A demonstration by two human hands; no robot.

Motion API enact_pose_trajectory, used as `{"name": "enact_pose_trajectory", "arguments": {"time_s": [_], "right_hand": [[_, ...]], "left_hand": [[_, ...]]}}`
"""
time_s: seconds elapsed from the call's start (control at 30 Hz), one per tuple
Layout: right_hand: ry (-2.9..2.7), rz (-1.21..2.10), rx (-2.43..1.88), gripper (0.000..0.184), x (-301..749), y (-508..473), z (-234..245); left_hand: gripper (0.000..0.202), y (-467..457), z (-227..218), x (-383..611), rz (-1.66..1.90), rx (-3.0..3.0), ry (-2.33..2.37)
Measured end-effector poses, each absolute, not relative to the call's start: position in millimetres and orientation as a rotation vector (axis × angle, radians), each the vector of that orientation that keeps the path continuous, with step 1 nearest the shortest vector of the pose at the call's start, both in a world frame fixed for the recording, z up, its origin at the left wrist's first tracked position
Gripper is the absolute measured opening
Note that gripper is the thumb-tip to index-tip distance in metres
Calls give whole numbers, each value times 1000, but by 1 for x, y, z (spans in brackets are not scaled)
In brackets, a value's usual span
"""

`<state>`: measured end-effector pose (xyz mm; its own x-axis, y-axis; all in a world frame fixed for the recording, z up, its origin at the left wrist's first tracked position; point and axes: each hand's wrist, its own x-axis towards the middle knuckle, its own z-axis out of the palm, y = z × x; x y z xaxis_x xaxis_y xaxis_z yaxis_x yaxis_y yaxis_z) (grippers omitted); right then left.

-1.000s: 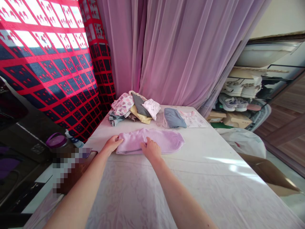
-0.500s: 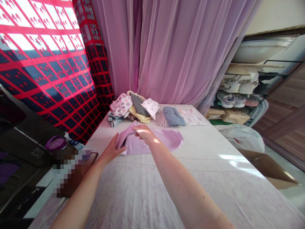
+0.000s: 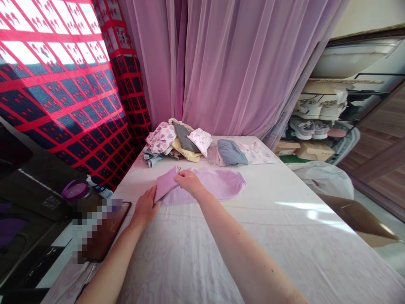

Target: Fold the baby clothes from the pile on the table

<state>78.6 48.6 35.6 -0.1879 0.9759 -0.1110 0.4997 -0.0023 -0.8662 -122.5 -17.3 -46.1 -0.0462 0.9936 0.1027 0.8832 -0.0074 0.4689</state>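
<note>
A ribbed lilac garment [image 3: 218, 184] lies sideways on the pale table top, its left end folded over into a raised flap. Pinched between the fingers and thumb of my right hand [image 3: 187, 180] is the upper edge of that flap. My left hand [image 3: 146, 207] is at the left end, with its fingers closed around the folded edge; part of its grip is hidden. Behind the garment, a heap of crumpled clothes [image 3: 177, 145] has printed, grey and yellow pieces. Right of the heap lies a folded blue-grey garment [image 3: 232, 153] beside a flat white printed garment [image 3: 256, 153].
A phone or tablet in a brown case [image 3: 110, 232] sits at the left edge, near a purple-lidded container [image 3: 76, 190]. Purple curtains [image 3: 228, 63] hang behind the table [image 3: 253, 245]. On the right stand a shoe rack [image 3: 316, 109] and an open cardboard box [image 3: 357, 215].
The flap at the garment's left end has been turned further over and lies flatter. My left hand, spread before, has closed in on the edge; my right hand keeps its pinch.
</note>
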Motion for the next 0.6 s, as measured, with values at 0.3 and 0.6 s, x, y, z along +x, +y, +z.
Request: {"name": "enact_pose_trajectory", "arguments": {"time_s": [0.3, 0.6], "right_hand": [[-1753, 1034, -1662, 7, 118, 29, 16], [-1909, 919, -1623, 16, 121, 27, 19]], "left_hand": [[71, 40, 2, -148, 438, 1921, 1758], [55, 112, 31, -112, -260, 2245, 1535]]}}
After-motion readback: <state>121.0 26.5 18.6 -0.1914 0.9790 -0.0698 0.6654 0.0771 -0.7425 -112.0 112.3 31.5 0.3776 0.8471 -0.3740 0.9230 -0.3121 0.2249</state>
